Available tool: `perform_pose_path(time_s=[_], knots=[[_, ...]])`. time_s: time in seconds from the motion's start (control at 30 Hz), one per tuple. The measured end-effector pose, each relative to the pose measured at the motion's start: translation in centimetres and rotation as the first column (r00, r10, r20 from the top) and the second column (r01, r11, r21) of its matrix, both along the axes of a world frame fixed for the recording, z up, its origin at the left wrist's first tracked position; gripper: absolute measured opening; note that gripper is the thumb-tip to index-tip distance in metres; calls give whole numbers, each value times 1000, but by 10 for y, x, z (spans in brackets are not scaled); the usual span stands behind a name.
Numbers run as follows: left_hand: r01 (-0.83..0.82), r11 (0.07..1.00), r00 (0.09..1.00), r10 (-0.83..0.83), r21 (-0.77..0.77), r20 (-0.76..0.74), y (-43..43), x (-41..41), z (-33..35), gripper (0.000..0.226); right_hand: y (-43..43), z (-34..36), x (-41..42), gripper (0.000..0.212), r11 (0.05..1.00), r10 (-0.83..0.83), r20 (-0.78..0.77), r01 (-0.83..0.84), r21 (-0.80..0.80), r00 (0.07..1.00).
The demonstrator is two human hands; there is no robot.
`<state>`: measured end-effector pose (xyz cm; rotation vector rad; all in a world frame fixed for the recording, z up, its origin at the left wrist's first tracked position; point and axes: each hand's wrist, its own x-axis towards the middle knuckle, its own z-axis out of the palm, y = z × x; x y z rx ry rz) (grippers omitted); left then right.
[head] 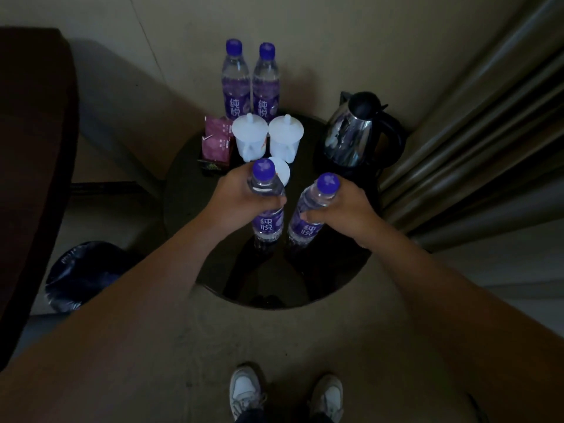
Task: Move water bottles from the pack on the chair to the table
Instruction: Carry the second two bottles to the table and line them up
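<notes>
A round dark glass table (268, 288) stands in front of me. My left hand (241, 199) grips a purple-capped water bottle (266, 222) around its upper body. My right hand (345, 209) grips a second water bottle (305, 227) the same way. Both bottles stand upright at the table's middle, their bases at or just above the glass; contact is unclear. Two more bottles with purple labels (233, 83) (266, 87) stand side by side at the table's far edge. The chair and the pack are out of view.
On the table: two white lidded cups (251, 138) (285, 138), a third white lid (282, 172) behind my left bottle, a box of pink sachets (215, 145), a steel kettle (357, 132). A lined bin (79, 273) stands left; curtains (488, 132) hang right.
</notes>
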<state>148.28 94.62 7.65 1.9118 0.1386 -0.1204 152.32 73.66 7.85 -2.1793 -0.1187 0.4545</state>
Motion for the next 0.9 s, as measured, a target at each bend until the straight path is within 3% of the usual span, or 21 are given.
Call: perform_pose_path(time_s=[0.17, 0.33, 0.57, 0.8, 0.9], knots=[[119, 993, 991, -118, -8, 69, 15, 29, 52, 26, -9, 37, 23, 42, 1000, 3, 2, -3, 20, 1000], [74, 997, 988, -70, -26, 137, 16, 85, 129, 28, -6, 117, 75, 26, 986, -79, 139, 57, 157, 987], [-9, 1000, 966, 4, 21, 258, 1, 183, 200, 23, -16, 188, 175, 41, 949, -242, 256, 174, 262, 936], [-71, 971, 985, 33, 229, 167, -2, 270, 178, 46, -12, 167, 266, 38, 951, -170, 217, 103, 290, 961], [-62, 909, 987, -6, 412, 161, 0, 292, 154, 45, -6, 139, 295, 34, 957, -118, 183, 63, 284, 976]])
